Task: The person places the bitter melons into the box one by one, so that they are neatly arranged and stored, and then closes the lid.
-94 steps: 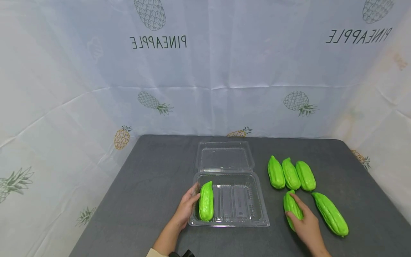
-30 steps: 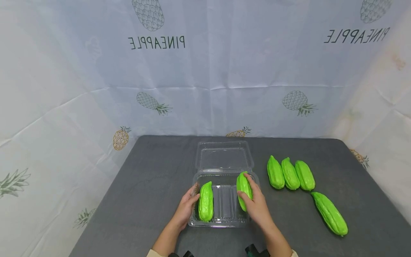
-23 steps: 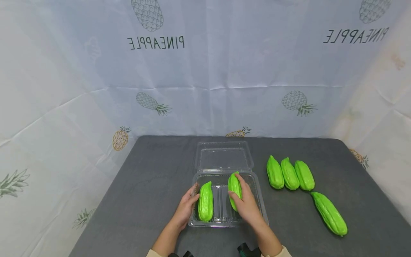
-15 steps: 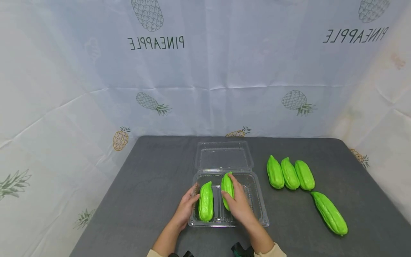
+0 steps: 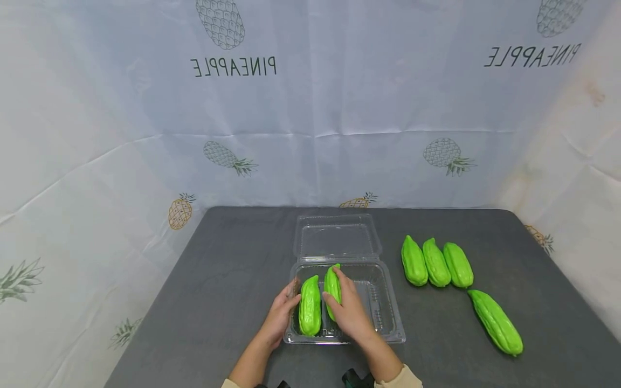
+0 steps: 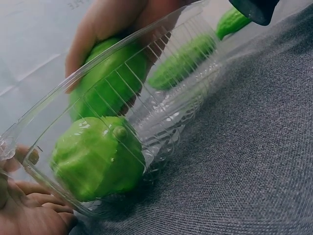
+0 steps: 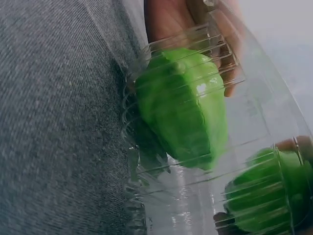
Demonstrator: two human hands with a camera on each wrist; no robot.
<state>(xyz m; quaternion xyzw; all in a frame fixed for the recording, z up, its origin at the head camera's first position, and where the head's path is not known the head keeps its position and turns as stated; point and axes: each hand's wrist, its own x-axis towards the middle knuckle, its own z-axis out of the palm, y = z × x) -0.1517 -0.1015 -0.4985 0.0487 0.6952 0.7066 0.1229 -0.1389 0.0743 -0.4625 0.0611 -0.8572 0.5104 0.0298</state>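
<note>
A clear plastic clamshell container [image 5: 397, 323] stands on the table with its lid folded back. Its left wall is held by my left hand [image 5: 278, 317], thumb over the rim and fingers outside. One green bitter melon [image 5: 309, 308] lies lengthwise along that side. Inside the container, just right of it, my right hand [image 5: 351, 312] grips a second bitter melon [image 5: 332, 295], thumb on the left and fingers on the far right side. Through the wall in the left wrist view, the held melon [image 6: 105, 83] sits higher than the lying one [image 6: 98, 159].
Right of the container, three bitter melons [image 5: 435, 263] lie side by side on the dark grey table [image 5: 233, 269]. Another bitter melon [image 5: 496, 323] lies slanted nearer the front. The raised lid [image 5: 337, 237] reaches toward the back, where a pineapple-print curtain [image 5: 310, 172] hangs.
My right hand has lifted a bitter melon from the table at right, carried it left over the container and brought it close beside the first one. My left hand has stayed on the container.
</note>
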